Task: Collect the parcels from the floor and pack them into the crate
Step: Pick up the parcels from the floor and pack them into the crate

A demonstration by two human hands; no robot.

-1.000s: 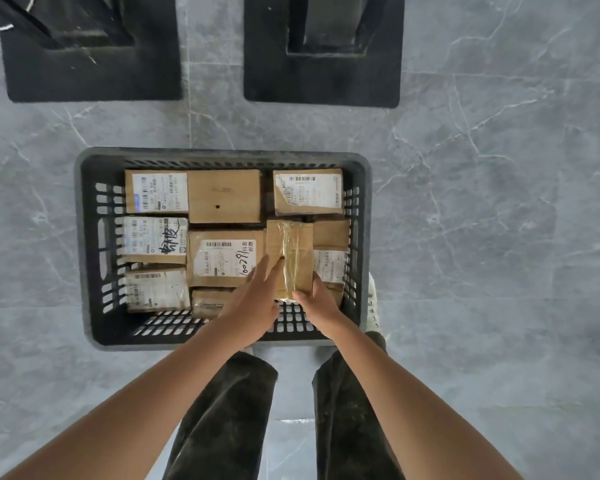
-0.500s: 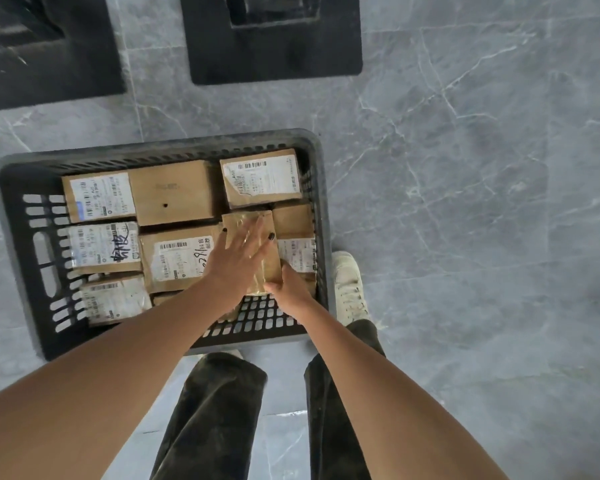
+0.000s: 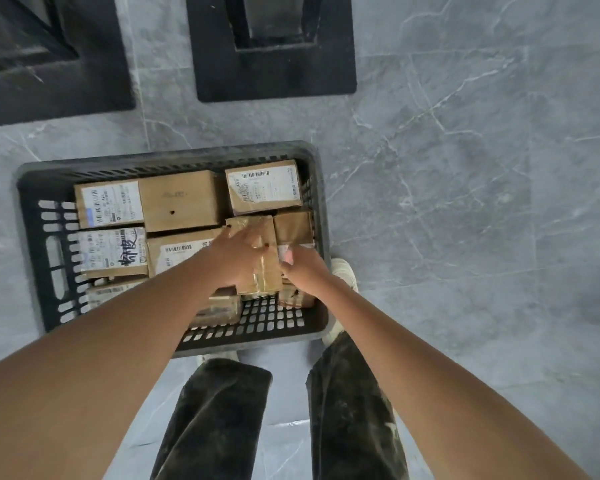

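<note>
**Taped parcel being seated in a nearly full crate**

A grey marbled floor [image 3: 465, 202] was seen, with two black mats [image 3: 274, 88] at the far side and no loose parcels in view on it. The black slotted crate [image 3: 167, 160] was set on the floor at the person's feet and was filled almost wall to wall with brown cardboard parcels [image 3: 181, 199].

A taped parcel [image 3: 265, 271] was laid on top of the others near the crate's right, near corner. It was judged light and stiff, with glossy tape that might slip, so it was best taken by its long cardboard edges.

The left hand [image 3: 238, 258] was laid flat over it, fingers spread and thumb out across the top, pressing down. The right hand [image 3: 303, 271] was set at its right edge with fingers curled downward; whether they pinched it could not be told.

White barcode labels [image 3: 262, 185] were fixed to several parcels, and black marker characters [image 3: 127, 252] were scrawled on one, but no print could be read.
</note>
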